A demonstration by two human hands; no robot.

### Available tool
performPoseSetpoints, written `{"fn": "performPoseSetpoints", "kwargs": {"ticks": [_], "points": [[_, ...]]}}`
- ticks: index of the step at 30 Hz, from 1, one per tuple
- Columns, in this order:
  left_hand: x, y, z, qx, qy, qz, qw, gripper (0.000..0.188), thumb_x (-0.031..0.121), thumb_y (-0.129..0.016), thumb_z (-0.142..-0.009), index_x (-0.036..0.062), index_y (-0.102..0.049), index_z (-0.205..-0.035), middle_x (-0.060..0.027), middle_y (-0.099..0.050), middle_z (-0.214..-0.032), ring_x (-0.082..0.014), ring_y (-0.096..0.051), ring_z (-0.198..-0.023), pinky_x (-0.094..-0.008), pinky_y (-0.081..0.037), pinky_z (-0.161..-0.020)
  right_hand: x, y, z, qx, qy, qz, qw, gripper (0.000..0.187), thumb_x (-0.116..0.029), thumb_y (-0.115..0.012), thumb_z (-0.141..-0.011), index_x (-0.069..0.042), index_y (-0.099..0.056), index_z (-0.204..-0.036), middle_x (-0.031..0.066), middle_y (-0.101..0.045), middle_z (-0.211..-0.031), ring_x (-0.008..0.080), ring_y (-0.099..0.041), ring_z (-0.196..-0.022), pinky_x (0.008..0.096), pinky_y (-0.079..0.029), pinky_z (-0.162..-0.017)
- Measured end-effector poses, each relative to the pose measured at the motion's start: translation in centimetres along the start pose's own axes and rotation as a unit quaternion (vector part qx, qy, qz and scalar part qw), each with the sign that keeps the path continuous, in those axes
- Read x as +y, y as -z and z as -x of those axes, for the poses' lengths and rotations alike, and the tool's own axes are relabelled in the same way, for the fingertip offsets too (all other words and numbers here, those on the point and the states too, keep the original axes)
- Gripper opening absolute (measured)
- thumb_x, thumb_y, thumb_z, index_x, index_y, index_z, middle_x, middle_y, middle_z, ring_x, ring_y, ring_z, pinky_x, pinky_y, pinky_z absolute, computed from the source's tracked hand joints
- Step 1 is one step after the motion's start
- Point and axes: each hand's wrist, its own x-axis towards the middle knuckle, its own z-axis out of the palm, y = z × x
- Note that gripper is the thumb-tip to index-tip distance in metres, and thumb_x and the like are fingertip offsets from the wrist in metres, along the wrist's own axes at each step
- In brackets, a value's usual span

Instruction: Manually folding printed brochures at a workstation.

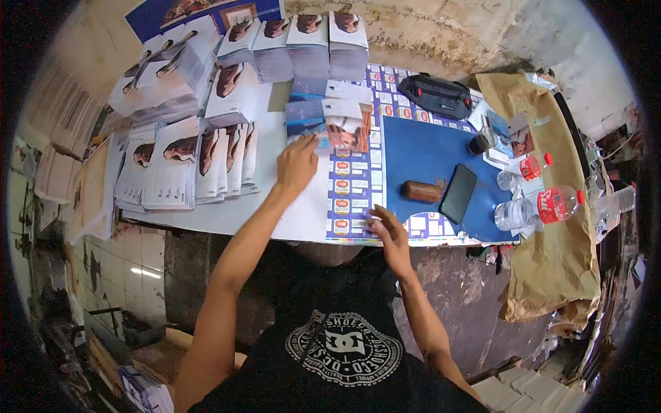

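Your two hands are well apart. The left hand [297, 165] reaches forward, its fingertips at the lower edge of the glossy blue-and-brown printed paper [304, 115], which lies on the table just in front of the tall white paper stacks with brown pictures [308, 58] (whether you pinch it or merely touch it, I cannot tell). Your right hand [390, 241] is loosely spread and bare by the table's near edge; nearest it, on the flat blue board [420, 151], lie a rounded brown block [421, 191] and a black rectangular phone [459, 193].
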Motion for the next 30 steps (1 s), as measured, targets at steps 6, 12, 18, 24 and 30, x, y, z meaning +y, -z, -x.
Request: {"fn": "performPoseSetpoints", "kwargs": {"ticks": [6, 12, 18, 24, 30], "points": [[7.1, 7.4, 11.7, -0.106, 0.023, 0.077, 0.991, 0.053, 0.007, -0.069, -0.081, 0.0027, -0.062, -0.133, -0.0215, -0.057, -0.140, -0.0396, -0.055, -0.130, -0.0491, -0.046, -0.108, -0.5, -0.8, -3.0, 0.020, -0.179, -0.505, 0.844, 0.094, -0.074, -0.039, -0.098, 0.003, -0.043, -0.150, 0.0170, -0.054, -0.143, 0.0298, -0.053, -0.130, 0.0435, -0.038, -0.114], [4.9, 6.4, 14.7, -0.091, 0.386, 0.400, 0.827, 0.072, 0.002, -0.066, -0.088, 0.0040, -0.036, -0.154, -0.0169, -0.042, -0.156, -0.0321, -0.041, -0.144, -0.0446, -0.040, -0.115, 1.6, -0.2, -5.0, -0.012, -0.144, -0.292, 0.945, 0.080, -0.063, -0.041, -0.104, 0.006, -0.050, -0.144, 0.0163, -0.060, -0.133, 0.0282, -0.057, -0.120, 0.0406, -0.042, -0.109], [7.4, 5.1, 12.3, -0.090, 0.420, 0.508, 0.747, 0.065, 0.000, -0.057, -0.091, -0.0019, -0.036, -0.152, -0.0222, -0.048, -0.150, -0.0308, -0.047, -0.138, -0.0407, -0.042, -0.113, 1.0, -3.6, -5.7, -0.052, 0.207, 0.459, 0.862, 0.051, -0.028, -0.058, -0.102, -0.017, -0.051, -0.151, 0.0286, -0.042, -0.154, 0.0462, -0.042, -0.141, 0.0530, -0.035, -0.115], [7.3, 5.2, 11.9, -0.079, 0.432, 0.530, 0.725, 0.059, 0.008, -0.054, -0.097, -0.0010, -0.037, -0.152, -0.0224, -0.048, -0.151, -0.0291, -0.049, -0.137, -0.0396, -0.040, -0.114, 1.8, -4.1, -5.5, -0.053, 0.216, 0.545, 0.808, 0.056, -0.032, -0.057, -0.102, -0.022, -0.044, -0.156, 0.0232, -0.036, -0.160, 0.0408, -0.038, -0.146, 0.0552, -0.031, -0.117], [7.4, 5.0, 11.9, -0.083, 0.434, 0.530, 0.724, 0.057, 0.012, -0.054, -0.099, -0.0007, -0.037, -0.152, -0.0219, -0.047, -0.152, -0.0289, -0.049, -0.137, -0.0399, -0.041, -0.113, 2.0, -4.3, -5.5, -0.053, 0.209, 0.566, 0.796, 0.058, -0.033, -0.058, -0.101, -0.023, -0.043, -0.156, 0.0224, -0.036, -0.161, 0.0403, -0.038, -0.146, 0.0562, -0.030, -0.118]]}}
